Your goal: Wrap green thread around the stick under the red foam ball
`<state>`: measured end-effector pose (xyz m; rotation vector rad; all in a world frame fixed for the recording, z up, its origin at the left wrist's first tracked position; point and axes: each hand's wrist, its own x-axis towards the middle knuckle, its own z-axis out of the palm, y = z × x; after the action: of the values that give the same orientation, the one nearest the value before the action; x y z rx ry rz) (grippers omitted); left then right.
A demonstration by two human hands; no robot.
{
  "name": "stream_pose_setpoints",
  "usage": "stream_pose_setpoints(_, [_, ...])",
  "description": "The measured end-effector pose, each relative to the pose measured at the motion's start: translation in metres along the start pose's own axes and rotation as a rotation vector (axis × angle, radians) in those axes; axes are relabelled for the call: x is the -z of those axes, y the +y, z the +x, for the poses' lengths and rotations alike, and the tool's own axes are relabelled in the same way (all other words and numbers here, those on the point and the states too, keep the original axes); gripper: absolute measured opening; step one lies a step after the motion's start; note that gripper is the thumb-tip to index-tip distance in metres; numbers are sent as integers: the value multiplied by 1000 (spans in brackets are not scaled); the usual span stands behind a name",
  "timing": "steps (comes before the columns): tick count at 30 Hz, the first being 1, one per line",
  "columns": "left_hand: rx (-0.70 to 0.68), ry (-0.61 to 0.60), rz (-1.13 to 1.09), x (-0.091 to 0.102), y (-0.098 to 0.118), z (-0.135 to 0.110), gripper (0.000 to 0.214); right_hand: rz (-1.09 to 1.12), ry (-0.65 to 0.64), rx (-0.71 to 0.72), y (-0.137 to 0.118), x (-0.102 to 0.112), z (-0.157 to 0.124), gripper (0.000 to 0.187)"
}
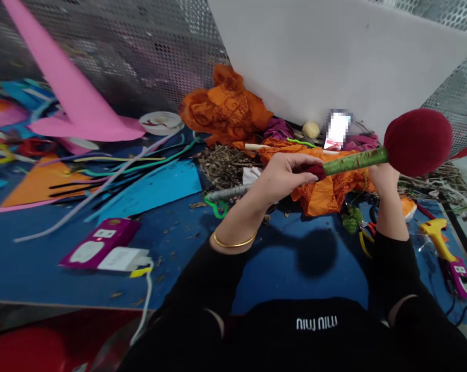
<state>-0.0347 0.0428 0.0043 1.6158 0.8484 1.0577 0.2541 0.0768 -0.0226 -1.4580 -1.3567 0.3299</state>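
I hold a red fabric-covered ball (pixel 418 142) on a green-wrapped stick (pixel 355 162) above the table, tilted slightly up to the right. My left hand (pixel 282 175) is closed around the dark red end of the stick, thumb and fingers pinching it. Near the ball, my right hand (pixel 384 178) is at the stick's underside; its fingers are mostly hidden behind the stick. Crumpled orange fabric (pixel 316 199) lies beneath both hands. A green cookie-cutter-like shape (pixel 217 207) lies left of my left forearm.
A pink paper cone (pixel 73 88) stands at the left among pipe cleaners (pixel 140 165) and coloured sheets. Nearer is a purple power strip (pixel 102 243) with a white plug. A lit phone (pixel 338 129) leans at the back. A yellow glue gun (pixel 438 237) lies at the right.
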Motion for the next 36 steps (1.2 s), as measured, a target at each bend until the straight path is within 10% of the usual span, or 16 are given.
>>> stream_pose_setpoints(8, [63, 62, -257, -5, 1, 3, 34, 394, -476, 250, -59, -46, -62, 29])
stream_pose_setpoints(16, [69, 75, -391, -6, -11, 11, 38, 433, -116, 481, -77, -41, -86, 21])
stream_pose_setpoints(25, [162, -31, -370, -17, -18, 11, 33, 869, -196, 72, -85, -51, -80, 47])
stream_pose_setpoints(36, [189, 22, -406, -26, -20, 11, 31, 784, -46, -8, -105, -40, -101, 42])
